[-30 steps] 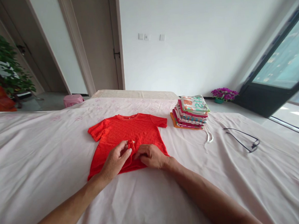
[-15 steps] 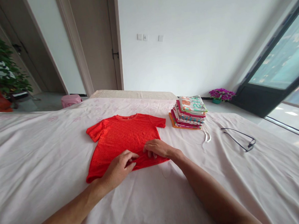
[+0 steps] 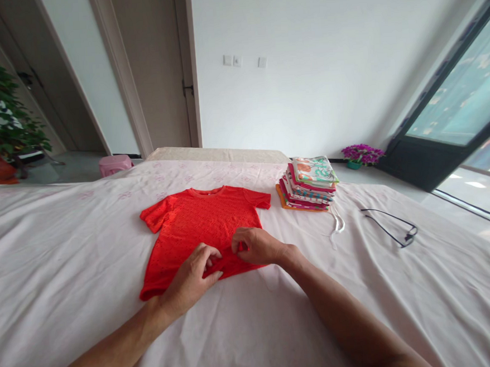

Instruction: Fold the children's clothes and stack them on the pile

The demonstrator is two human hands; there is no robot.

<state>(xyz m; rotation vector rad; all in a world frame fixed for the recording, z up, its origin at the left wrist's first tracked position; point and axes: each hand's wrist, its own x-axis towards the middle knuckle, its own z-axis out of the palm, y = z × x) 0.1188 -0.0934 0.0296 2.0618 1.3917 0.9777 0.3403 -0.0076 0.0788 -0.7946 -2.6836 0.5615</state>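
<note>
A red short-sleeved T-shirt (image 3: pixel 193 226) lies spread on the bed sheet (image 3: pixel 239 335), its neckline away from me and its hem toward me. My left hand (image 3: pixel 194 271) rests over the lower part of the shirt, thumb and half-curled fingers apart. Just to its right, my right hand (image 3: pixel 255 245) pinches the shirt's fabric near the hem with thumb and fingertips together. Red cloth shows inside the loop of those fingers. Between the two hands the fabric is slightly rumpled.
To the right of the shirt stands a stack of folded cloth items (image 3: pixel 310 184), with white cords (image 3: pixel 336 222) trailing from it. Black-framed glasses (image 3: pixel 408 234) lie farther right. Beyond the bed are a pink stool (image 3: pixel 115 164), purple flowers (image 3: pixel 362 154) and a leafy plant (image 3: pixel 2 105).
The right fingers have curled into a tighter pinch and shifted slightly left. The left thumb and fingers have parted a little. The right end of the hem has drawn inward.
</note>
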